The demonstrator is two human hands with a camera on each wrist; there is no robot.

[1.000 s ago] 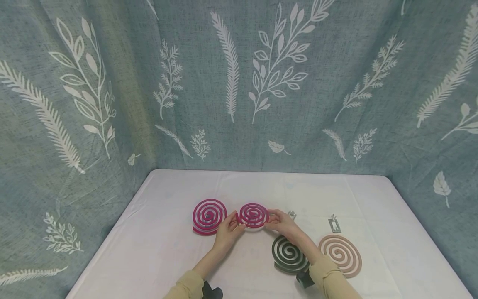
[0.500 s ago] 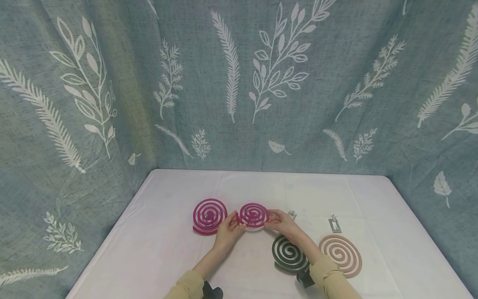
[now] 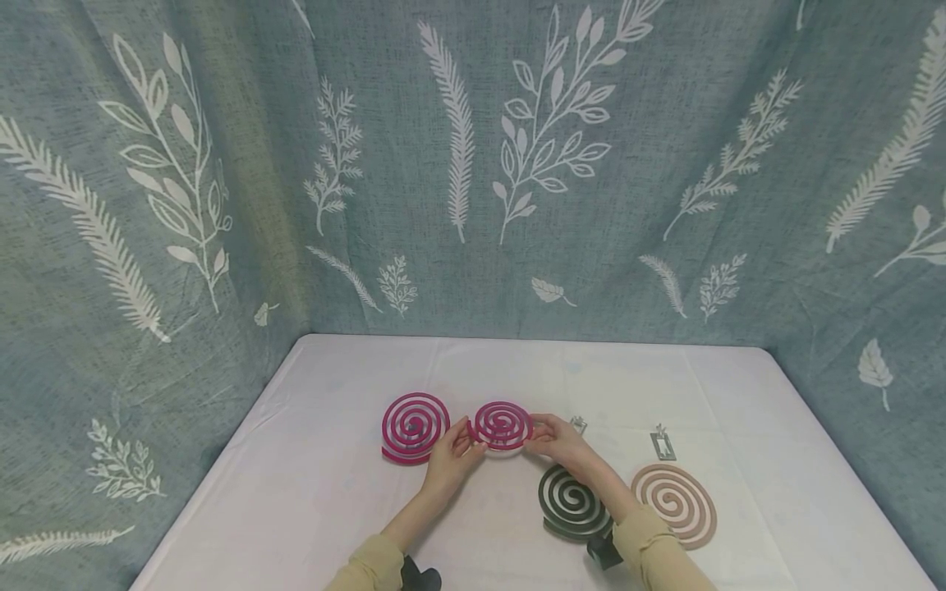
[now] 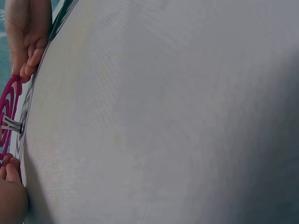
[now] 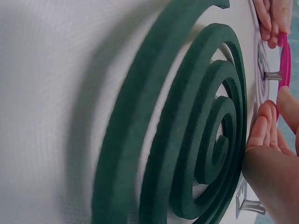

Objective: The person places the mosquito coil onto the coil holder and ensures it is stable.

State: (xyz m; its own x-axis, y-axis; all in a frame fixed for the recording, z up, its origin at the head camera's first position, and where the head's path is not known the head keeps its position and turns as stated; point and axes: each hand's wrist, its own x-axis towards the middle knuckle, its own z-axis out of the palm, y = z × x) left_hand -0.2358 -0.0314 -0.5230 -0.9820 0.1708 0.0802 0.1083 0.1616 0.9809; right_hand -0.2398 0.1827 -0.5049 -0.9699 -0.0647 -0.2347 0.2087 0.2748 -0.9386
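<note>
Between both hands is a magenta mosquito coil [image 3: 501, 423], raised a little off the white table. My left hand [image 3: 447, 461] pinches its left edge, and my right hand [image 3: 559, 443] pinches its right edge. Under its middle stands a small metal coil stand [image 5: 272, 75], seen in both wrist views; whether the stand bears the coil's weight, I cannot tell. A second magenta coil [image 3: 415, 425] is just left of my left hand, which overlaps its edge in the head view. Below my right forearm lies a dark green coil [image 5: 182, 116].
A tan coil [image 3: 669, 503] lies right of the green one, partly behind the right forearm. Behind it is a flat metal stand [image 3: 663, 444]. Another stand [image 3: 578, 424] shows partly behind the right hand. Patterned curtains [image 3: 473, 287] border the white table [image 3: 296, 460].
</note>
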